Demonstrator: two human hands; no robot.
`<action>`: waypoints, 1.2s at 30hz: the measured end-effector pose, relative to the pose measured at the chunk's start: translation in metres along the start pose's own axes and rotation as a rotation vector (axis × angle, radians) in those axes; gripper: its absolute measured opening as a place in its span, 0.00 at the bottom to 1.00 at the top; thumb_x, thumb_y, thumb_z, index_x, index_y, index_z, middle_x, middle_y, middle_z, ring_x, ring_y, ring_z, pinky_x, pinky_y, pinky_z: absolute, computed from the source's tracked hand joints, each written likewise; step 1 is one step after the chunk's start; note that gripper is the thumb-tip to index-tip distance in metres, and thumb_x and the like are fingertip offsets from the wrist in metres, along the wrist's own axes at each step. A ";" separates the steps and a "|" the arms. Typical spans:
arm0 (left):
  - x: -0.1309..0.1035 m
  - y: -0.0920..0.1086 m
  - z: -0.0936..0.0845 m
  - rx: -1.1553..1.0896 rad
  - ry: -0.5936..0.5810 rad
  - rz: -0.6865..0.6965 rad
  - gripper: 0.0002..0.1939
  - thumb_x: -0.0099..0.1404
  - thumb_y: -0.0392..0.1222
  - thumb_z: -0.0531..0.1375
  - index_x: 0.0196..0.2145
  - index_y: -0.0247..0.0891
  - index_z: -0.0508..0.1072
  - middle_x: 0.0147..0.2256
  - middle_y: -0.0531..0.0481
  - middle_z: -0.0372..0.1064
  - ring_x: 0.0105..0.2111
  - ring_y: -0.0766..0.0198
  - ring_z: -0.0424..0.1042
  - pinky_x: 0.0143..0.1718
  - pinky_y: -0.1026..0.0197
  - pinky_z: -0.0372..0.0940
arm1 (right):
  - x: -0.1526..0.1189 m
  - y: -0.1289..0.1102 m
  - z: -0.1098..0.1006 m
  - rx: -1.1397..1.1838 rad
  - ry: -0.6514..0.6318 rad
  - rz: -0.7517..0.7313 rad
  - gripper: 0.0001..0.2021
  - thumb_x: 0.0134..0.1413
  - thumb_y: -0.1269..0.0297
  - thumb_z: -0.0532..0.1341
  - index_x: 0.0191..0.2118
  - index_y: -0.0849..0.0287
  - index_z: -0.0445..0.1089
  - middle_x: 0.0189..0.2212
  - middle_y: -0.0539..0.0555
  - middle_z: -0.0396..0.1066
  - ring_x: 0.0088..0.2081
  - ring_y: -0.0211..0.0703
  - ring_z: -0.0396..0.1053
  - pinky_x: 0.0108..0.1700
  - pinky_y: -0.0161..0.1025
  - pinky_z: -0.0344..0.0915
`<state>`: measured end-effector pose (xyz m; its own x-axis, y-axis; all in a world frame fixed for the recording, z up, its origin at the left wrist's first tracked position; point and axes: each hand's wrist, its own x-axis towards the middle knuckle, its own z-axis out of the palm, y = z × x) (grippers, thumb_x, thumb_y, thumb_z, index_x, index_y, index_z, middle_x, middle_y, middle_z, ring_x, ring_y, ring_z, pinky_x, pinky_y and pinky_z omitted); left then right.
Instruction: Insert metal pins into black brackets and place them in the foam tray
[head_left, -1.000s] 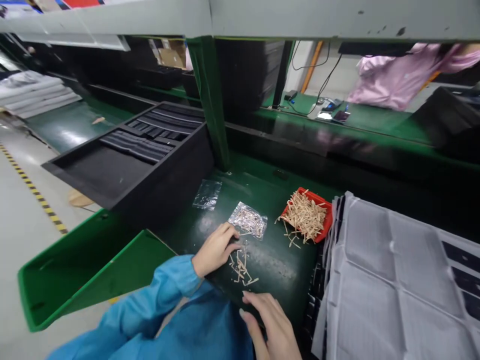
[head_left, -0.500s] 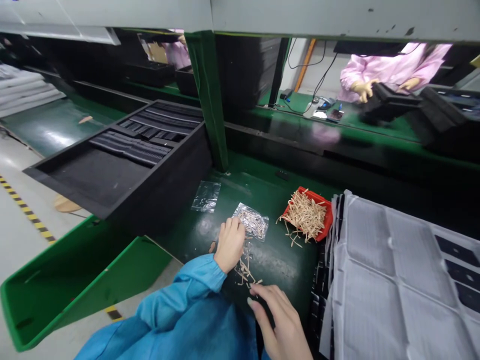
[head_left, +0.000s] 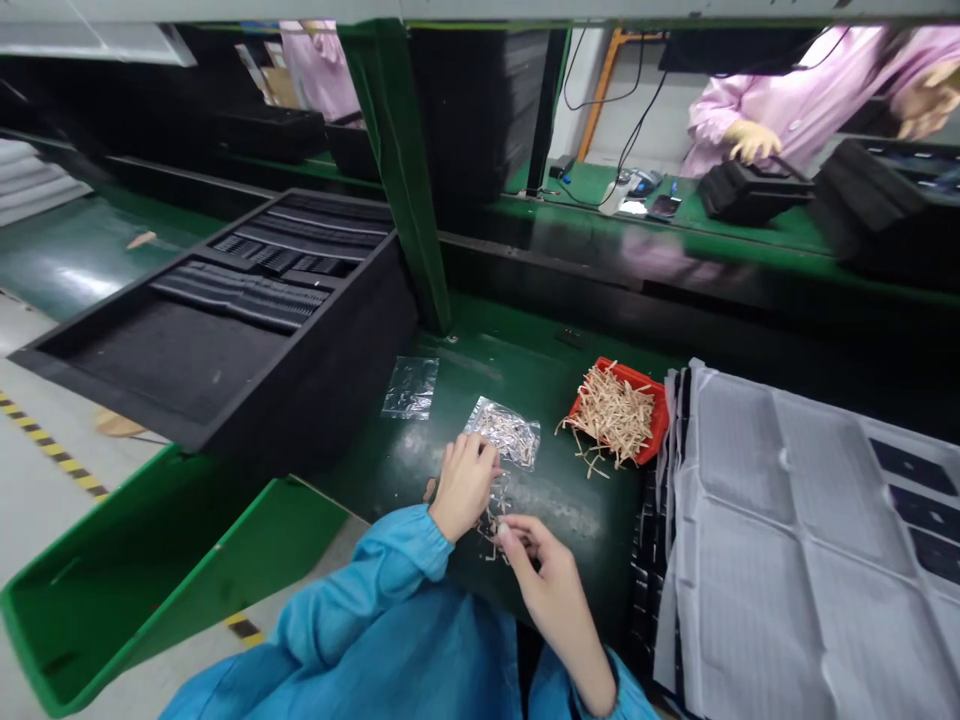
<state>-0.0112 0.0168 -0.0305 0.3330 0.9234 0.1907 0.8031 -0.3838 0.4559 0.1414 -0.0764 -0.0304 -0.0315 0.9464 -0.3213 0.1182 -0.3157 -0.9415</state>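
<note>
My left hand (head_left: 465, 487) is closed, its fingers curled down at the near edge of a clear plastic bag (head_left: 507, 436) full of small pale pieces. What its fingertips hold is hidden under them. Close on its right, my right hand (head_left: 546, 565) has thumb and fingers pinched together over loose beige strips (head_left: 491, 532) on the green table. Whatever lies in that pinch is too small to name. Beyond the hands, a red tray (head_left: 660, 412) is heaped with similar beige strips, some spilling over its near left side. A flat clear bag (head_left: 410, 388) lies farther left.
A black box (head_left: 315, 370) with dark ribbed parts stands at left, above a green bin (head_left: 225, 560). White-wrapped sheets (head_left: 757, 530) are stacked at right. A green post (head_left: 409, 180) rises behind. Across the bench, a person in a pink sleeve (head_left: 720, 115) handles a black case (head_left: 754, 192).
My right hand has moved up and left onto the loose strips, its fingers coming together. My left hand stays by the filled bag. The view has tilted down slightly.
</note>
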 end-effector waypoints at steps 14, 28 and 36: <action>-0.016 0.006 -0.023 -0.294 0.142 0.457 0.10 0.75 0.30 0.53 0.47 0.39 0.73 0.37 0.46 0.74 0.37 0.59 0.71 0.38 0.59 0.69 | 0.001 -0.026 0.001 0.513 -0.005 0.079 0.23 0.61 0.41 0.64 0.39 0.59 0.77 0.28 0.53 0.74 0.31 0.40 0.70 0.35 0.37 0.67; -0.026 0.027 -0.055 -0.547 -0.012 0.279 0.11 0.73 0.32 0.57 0.47 0.40 0.78 0.50 0.40 0.75 0.50 0.54 0.74 0.50 0.51 0.69 | -0.006 -0.030 0.000 0.458 0.078 -0.048 0.16 0.61 0.49 0.64 0.33 0.58 0.76 0.23 0.51 0.73 0.28 0.40 0.71 0.33 0.37 0.70; -0.025 0.032 -0.038 -1.130 0.128 -0.408 0.13 0.67 0.46 0.68 0.27 0.37 0.78 0.39 0.44 0.79 0.42 0.55 0.77 0.49 0.53 0.70 | -0.010 -0.027 0.016 0.017 0.219 -0.333 0.06 0.60 0.64 0.64 0.32 0.56 0.77 0.26 0.51 0.75 0.28 0.41 0.71 0.34 0.38 0.66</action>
<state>-0.0128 -0.0186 0.0126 0.0528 0.9946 -0.0891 -0.0689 0.0926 0.9933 0.1226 -0.0781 -0.0033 0.1475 0.9886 0.0292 0.1203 0.0114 -0.9927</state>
